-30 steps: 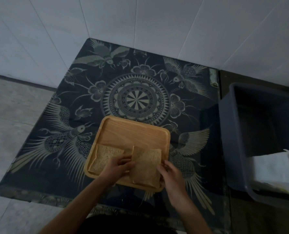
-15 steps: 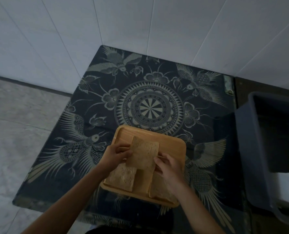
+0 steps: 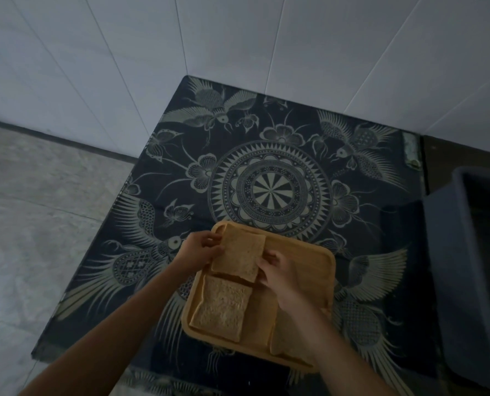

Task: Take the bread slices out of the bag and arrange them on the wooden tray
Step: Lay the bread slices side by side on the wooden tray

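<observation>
A square wooden tray (image 3: 309, 258) lies on the patterned table. Both hands hold one brown bread slice (image 3: 239, 257) over the tray's far left corner: my left hand (image 3: 199, 250) pinches its left edge, my right hand (image 3: 272, 268) its right edge. A second slice (image 3: 222, 308) lies flat in the near left of the tray. A third slice (image 3: 281, 342) lies at the near right, mostly hidden under my right forearm. No bag is in view.
The table has a dark cloth with birds and a round medallion (image 3: 269, 190) under glass. A dark grey plastic bin (image 3: 467, 270) stands close to the right of the tray. White tiled walls meet behind the table; grey floor lies to the left.
Both hands lifted a slice off the near part of the tray and carried it to the far left corner. The camera view shifted so the bin sits further right.
</observation>
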A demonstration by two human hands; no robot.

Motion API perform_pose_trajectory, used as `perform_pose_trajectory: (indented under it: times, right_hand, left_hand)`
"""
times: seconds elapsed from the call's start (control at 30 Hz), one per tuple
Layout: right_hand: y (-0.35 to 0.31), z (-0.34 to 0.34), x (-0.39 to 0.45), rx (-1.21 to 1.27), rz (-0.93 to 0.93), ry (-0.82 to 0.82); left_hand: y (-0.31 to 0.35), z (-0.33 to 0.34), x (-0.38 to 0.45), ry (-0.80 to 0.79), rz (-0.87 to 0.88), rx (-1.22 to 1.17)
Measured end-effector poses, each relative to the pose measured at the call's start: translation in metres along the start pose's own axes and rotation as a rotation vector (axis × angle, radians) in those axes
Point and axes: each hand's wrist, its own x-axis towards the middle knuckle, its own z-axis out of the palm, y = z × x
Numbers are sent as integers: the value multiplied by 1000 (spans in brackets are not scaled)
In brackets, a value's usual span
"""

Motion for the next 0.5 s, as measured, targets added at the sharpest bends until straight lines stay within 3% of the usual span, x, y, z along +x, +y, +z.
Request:
perform_pose_trajectory:
  times: [0.5]
  right_hand:
    - [10,16,7,-351,-193,107]
  left_hand:
    - [3,0,-1,84,110,299]
